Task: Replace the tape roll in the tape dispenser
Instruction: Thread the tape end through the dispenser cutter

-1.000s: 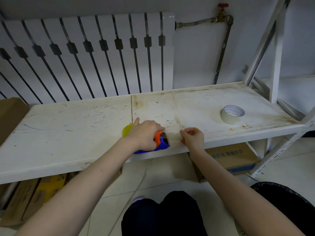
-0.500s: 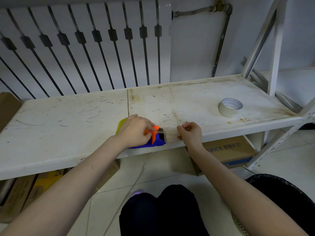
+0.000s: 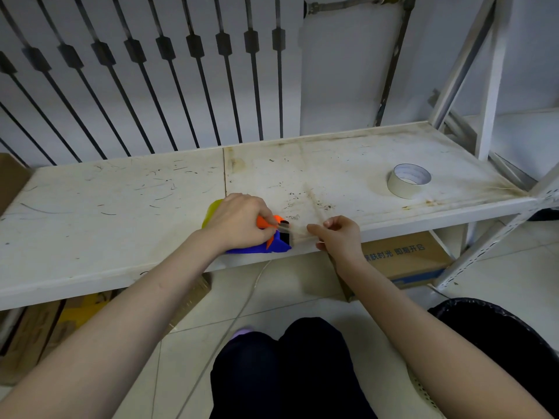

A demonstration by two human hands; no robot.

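The dispenser [image 3: 273, 241] sits at the front edge of the white shelf [image 3: 121, 207], its blue body and orange parts partly covered by the left hand [image 3: 239, 220]. That hand presses down on it from above, fingers curled and clamped on the body; a yellow part shows behind the wrist. The right hand [image 3: 340, 234] is just beside the dispenser's nose, fingers pinched together on the free end of a clear tape strip [image 3: 298, 232] drawn from the cutter end (the strip is faint against the shelf, so its exact edges are hard to tell). A separate tape roll [image 3: 408, 180] lies flat on the shelf, well apart to the right, untouched by either hand.

Judgement: the step in hand is feeding or testing the tape across the blade. To do it well, the left hand should pin the dispenser so it cannot slide off the shelf edge, while the right draws the strip straight and level, then angles it against the cutter. A skewed pull risks creasing the strip or sticking it to itself.
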